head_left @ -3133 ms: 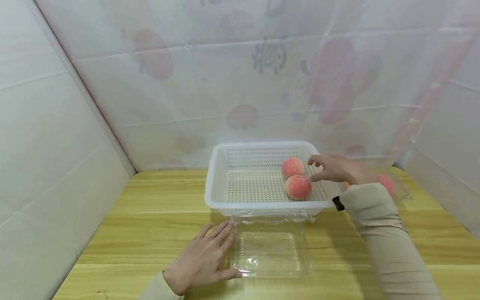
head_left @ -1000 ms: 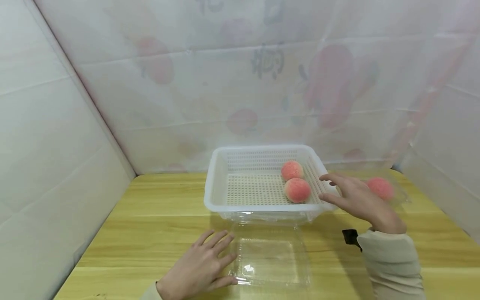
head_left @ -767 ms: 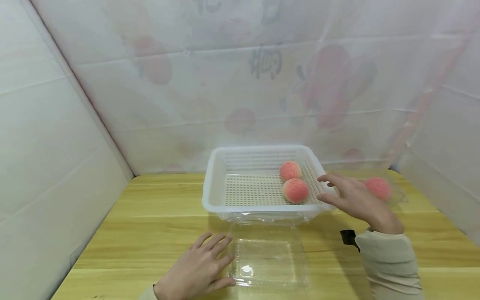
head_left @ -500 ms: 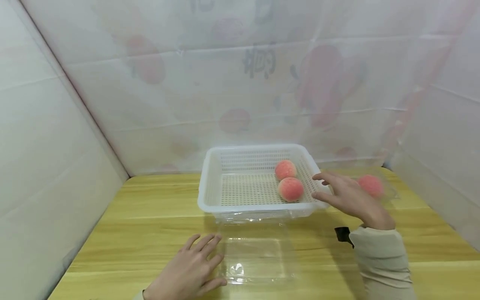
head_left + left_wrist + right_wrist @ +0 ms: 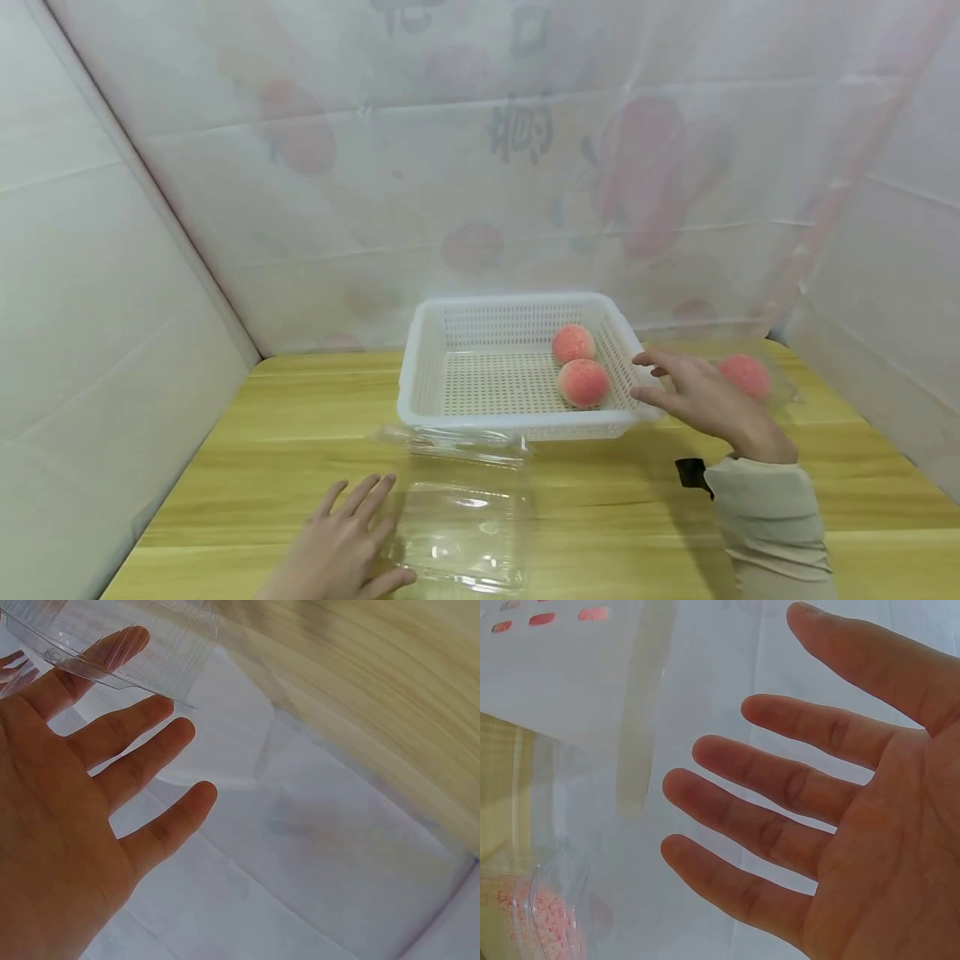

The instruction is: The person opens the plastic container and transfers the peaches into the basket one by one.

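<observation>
My left hand (image 5: 333, 542) has its fingers spread at the left side of a clear plastic hinged container (image 5: 465, 517) in the head view. The left wrist view has the container's edge (image 5: 112, 675) overlapping the straight thumb and fingers. Fingers apart and holding nothing, my right hand (image 5: 705, 404) hovers by the right rim of a white perforated basket (image 5: 517, 421). Inside that basket, at its right, two peaches sit touching, a rear peach (image 5: 573, 343) and a front peach (image 5: 583, 383). In the right wrist view the right palm (image 5: 885, 855) is bare.
Beyond the right hand, at the table's right, a clear plastic box (image 5: 783, 392) holds a peach (image 5: 745, 377), partly hidden by that hand. White fabric walls (image 5: 375, 208) enclose the back and sides of the wooden table (image 5: 300, 417).
The clear container has shifted left in front of the basket, and my left hand has moved left too. My right hand has drawn back to the right from the peaches, then stayed still.
</observation>
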`<state>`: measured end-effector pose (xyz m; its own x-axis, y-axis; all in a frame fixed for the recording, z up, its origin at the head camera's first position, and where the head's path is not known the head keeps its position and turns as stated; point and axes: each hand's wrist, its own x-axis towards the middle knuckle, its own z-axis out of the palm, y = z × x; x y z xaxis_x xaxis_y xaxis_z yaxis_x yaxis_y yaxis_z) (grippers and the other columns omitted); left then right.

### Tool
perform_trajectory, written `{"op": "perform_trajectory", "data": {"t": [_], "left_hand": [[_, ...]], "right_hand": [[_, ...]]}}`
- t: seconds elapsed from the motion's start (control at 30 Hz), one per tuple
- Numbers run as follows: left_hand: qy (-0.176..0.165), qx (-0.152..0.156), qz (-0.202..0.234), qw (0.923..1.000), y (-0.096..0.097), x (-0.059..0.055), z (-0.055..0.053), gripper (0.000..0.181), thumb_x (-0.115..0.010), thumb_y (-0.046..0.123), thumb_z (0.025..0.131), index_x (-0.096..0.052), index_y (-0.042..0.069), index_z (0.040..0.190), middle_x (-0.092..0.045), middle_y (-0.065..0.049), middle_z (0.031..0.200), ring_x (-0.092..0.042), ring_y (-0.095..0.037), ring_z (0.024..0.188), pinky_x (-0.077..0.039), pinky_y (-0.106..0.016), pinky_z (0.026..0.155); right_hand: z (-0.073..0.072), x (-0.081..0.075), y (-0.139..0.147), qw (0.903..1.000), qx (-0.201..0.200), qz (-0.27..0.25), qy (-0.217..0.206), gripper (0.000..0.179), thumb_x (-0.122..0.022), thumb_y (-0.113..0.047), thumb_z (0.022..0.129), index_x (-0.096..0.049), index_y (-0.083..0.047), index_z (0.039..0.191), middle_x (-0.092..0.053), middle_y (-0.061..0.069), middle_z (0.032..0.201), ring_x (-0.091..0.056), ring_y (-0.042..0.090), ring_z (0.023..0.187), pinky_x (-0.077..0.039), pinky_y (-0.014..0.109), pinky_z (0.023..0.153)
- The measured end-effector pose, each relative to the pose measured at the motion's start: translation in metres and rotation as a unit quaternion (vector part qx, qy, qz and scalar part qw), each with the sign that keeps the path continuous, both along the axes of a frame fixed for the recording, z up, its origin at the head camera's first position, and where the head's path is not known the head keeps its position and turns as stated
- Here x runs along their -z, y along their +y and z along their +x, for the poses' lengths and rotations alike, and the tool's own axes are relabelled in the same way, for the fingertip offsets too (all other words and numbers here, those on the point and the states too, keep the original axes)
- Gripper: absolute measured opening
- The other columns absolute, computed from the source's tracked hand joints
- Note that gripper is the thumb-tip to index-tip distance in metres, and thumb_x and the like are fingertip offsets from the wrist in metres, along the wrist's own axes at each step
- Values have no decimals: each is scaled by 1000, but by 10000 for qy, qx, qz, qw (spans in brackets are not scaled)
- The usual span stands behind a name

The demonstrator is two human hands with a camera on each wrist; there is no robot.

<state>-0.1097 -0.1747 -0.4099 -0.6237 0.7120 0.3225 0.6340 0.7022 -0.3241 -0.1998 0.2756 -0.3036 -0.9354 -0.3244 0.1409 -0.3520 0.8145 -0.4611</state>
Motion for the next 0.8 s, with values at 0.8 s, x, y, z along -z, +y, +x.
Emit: {"op": "perform_trajectory", "data": {"t": [0.8], "left_hand": [[-1370, -2067, 675, 9664, -98, -4, 8, 61, -67, 71, 82, -75, 13, 98, -60, -23, 135, -58, -42, 122, -48, -66, 91]], "right_hand": [[-3, 2, 3, 9999, -49, -74, -53, 49, -64, -29, 101, -56, 6, 135, -62, 27, 129, -59, 46, 114, -54, 58, 85]]}}
